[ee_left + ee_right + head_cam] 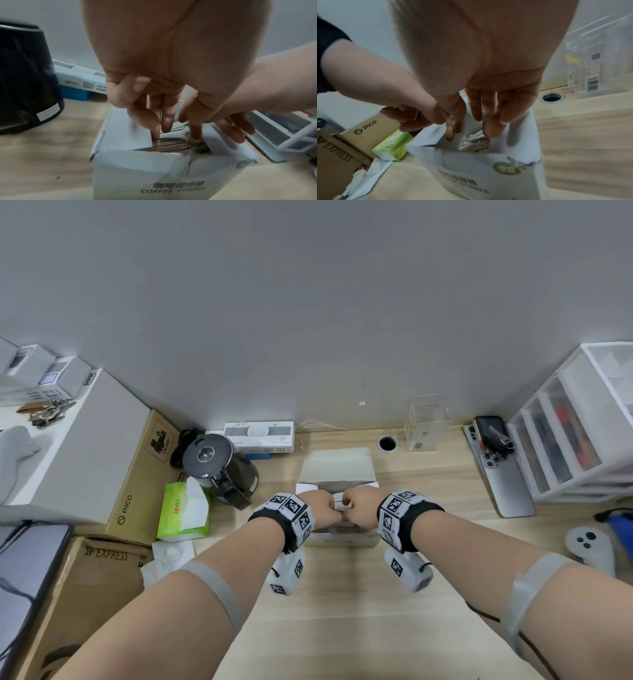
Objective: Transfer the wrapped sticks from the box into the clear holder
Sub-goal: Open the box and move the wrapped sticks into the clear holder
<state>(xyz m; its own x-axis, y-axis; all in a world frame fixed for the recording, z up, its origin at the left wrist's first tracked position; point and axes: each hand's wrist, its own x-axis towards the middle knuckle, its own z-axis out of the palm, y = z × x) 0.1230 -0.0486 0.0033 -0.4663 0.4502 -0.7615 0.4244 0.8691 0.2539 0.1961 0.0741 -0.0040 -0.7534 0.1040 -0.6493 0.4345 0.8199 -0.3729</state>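
A white coffee-stirrer box (337, 465) stands open on the wooden desk, its lid flap up at the back. Inside lie several paper-wrapped sticks (171, 145), with torn wrapper ends (476, 142) showing. My left hand (320, 508) reaches down into the opening from the left, its fingers (164, 121) straight and touching the sticks. My right hand (359, 503) dips in from the right, with straight fingers (488, 115) and the thumb on either side of the stick ends. The clear holder (426, 422) stands at the back right by the wall, apart from both hands.
A black kettle (212, 460) and a green tissue pack (183, 508) sit left of the box, with cardboard cartons (137, 484) beyond. A cable hole (388, 443), phones (507, 481), a white drawer unit (582, 422) and a white controller (589, 546) lie to the right.
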